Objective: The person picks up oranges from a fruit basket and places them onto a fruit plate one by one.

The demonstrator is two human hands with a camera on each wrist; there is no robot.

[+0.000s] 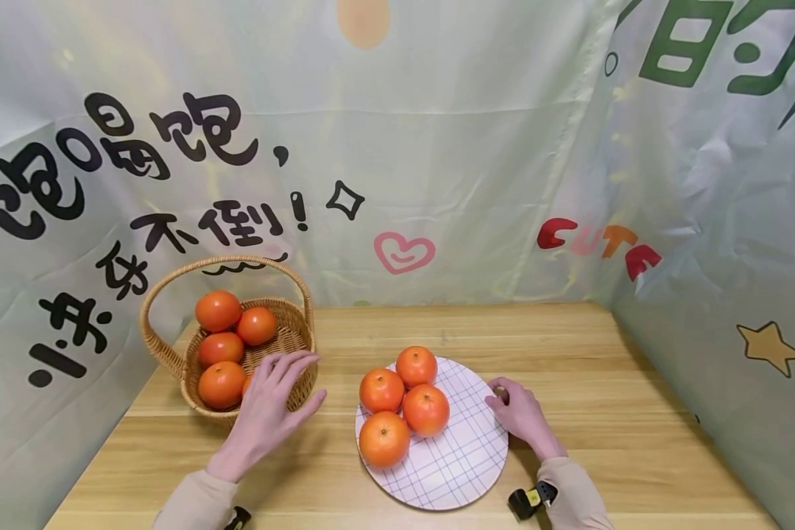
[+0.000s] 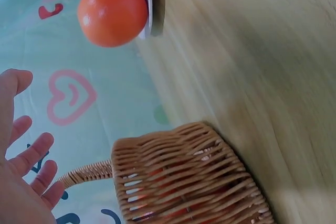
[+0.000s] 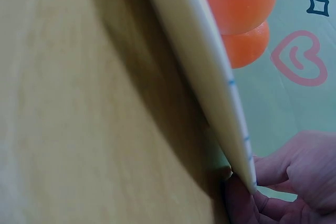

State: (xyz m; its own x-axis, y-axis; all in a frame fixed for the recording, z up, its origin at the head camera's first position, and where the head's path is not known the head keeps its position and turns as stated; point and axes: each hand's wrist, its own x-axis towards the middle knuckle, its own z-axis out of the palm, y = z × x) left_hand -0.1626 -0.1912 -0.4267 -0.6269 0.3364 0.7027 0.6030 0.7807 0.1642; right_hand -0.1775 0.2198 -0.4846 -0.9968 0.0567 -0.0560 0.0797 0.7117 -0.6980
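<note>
My left hand point(image 1: 271, 405) hovers over the near right rim of a wicker basket point(image 1: 192, 394). Its fingers are spread and hold nothing, as the left wrist view also shows. Several glossy oranges point(image 1: 221, 384) lie in the basket, mostly on its left side; one is partly hidden by the hand. To the right stands a round white plate point(image 1: 460, 467) with a blue grid, bearing several oranges point(image 1: 426, 410) grouped on its left half. My right hand point(image 1: 522, 416) pinches the plate's right rim point(image 3: 244, 153) between thumb and fingers.
Beneath everything is a wooden table point(image 1: 536, 338), bounded by a printed cloth point(image 1: 464, 169) at the back and sides. The basket's tall arched handle point(image 1: 151, 324) rises over the fruit. A black wrist device point(image 1: 532, 500) sits by the right sleeve.
</note>
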